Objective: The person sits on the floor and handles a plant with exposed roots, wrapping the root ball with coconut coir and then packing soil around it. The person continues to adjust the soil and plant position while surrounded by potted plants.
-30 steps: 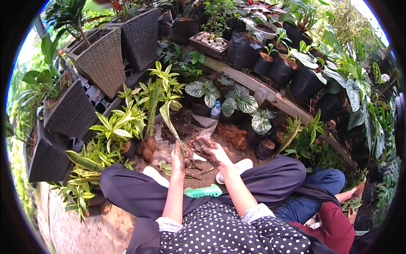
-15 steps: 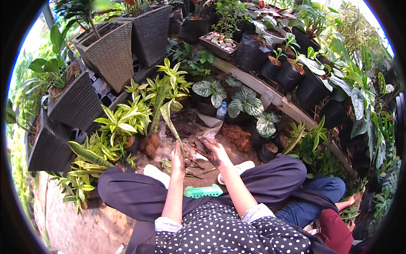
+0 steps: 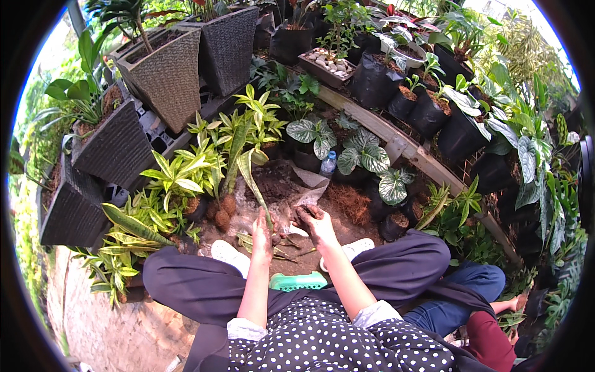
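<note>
My left hand [image 3: 263, 237] is closed around the lower end of a long snake plant leaf [image 3: 250, 180], green with yellow edges, that stands up and leans to the left. Just right of it, my right hand [image 3: 320, 229] has its fingers curled together. Dark soil coats those fingers, and whatever lies in them cannot be made out. Loose cut leaf pieces [image 3: 282, 253] lie on the ground below both hands. Beyond them is a heap of dark soil [image 3: 273, 183] on a pale sheet [image 3: 310, 184].
A green plastic holed item [image 3: 297, 281] sits before my lap. Brown fibre [image 3: 351, 203], a water bottle [image 3: 328, 163] and round brown root balls [image 3: 224, 214] surround the soil. Tall dark planters [image 3: 164, 77] stand left, potted plants [image 3: 427, 115] right. Another person's arm [image 3: 489, 338] is at lower right.
My right hand's fingers have curled in more, with the hand turned slightly. My left hand keeps hold of the snake plant leaf, nearly still. The whole view has shifted a little.
</note>
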